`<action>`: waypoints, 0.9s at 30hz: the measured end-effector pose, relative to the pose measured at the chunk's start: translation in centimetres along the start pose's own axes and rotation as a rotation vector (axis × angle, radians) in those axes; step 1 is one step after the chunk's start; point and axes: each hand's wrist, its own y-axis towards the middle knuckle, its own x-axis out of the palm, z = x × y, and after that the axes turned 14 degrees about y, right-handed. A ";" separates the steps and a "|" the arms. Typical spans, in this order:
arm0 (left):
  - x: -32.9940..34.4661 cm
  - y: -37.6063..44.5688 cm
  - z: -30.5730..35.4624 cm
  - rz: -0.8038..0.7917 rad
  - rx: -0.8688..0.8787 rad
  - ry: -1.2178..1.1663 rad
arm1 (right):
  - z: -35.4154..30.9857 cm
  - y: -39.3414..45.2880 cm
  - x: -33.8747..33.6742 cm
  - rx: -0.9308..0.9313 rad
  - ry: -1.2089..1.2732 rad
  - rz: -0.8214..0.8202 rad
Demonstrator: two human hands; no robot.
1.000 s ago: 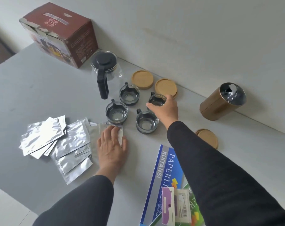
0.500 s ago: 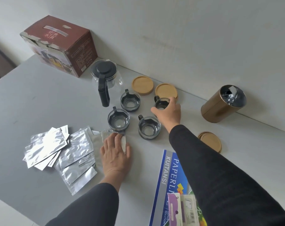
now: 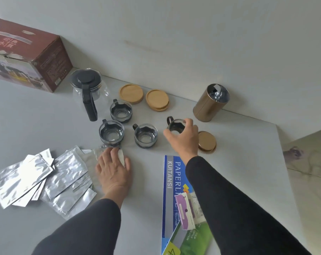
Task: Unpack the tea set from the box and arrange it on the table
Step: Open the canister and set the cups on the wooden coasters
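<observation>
Grey tabletop (image 3: pixel 36 126) runs up to a pale wall, and the glass teapot (image 3: pixel 88 92) is my landmark. My right hand (image 3: pixel 183 138) curls over the rim of a glass cup (image 3: pixel 176 125), well right of the teapot, fingertips pinching it from above. Two cups (image 3: pixel 121 112) (image 3: pixel 111 132) sit just beside the teapot, a third cup (image 3: pixel 146 135) further right. My left hand (image 3: pixel 113 168) lies flat on the foil sachets (image 3: pixel 45 177), fingers straight. I should set the cup down level, handle matching its neighbours, near the wooden coaster (image 3: pixel 207 141).
</observation>
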 end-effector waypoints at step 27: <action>0.1 -0.1 -0.1 -0.004 0.001 -0.044 | 2.6 -4.3 -0.1 -0.100 -0.089 -0.373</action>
